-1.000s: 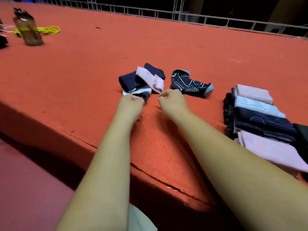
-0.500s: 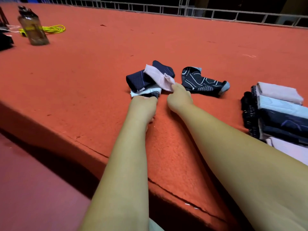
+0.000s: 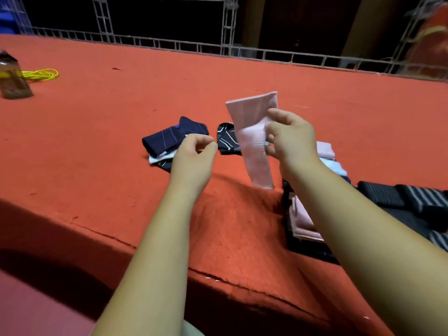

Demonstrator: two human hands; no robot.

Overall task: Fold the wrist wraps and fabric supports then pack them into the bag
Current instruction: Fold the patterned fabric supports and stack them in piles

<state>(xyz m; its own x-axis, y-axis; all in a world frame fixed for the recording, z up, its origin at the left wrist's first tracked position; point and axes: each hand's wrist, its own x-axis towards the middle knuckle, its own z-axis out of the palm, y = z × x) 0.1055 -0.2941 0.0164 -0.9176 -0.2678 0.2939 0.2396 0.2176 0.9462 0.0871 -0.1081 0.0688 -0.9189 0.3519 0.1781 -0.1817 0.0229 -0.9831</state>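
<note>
Right hand (image 3: 289, 139) pinches a pink wrap (image 3: 252, 141) up off the carpet; left hand (image 3: 194, 154) waits empty beside it.

Held by its middle, the wrap hangs long and straight, lower end just clear of the red carpet (image 3: 121, 132), which I take as shaking it out so the left hand, fingers curled and closed on nothing, can catch the free end for a fold. Unfolded pieces lie behind the hands: a small heap (image 3: 167, 139) where I make out two navy pieces and something white, and one black patterned piece (image 3: 226, 139) just beside it. Folded ones sit in a stack (image 3: 305, 221) at the right, kept apart from the loose lot; the arm hides too much for a count. No bag shows. One bottle (image 3: 13, 80) and one yellow cord (image 3: 41, 75) lie far left.
</note>
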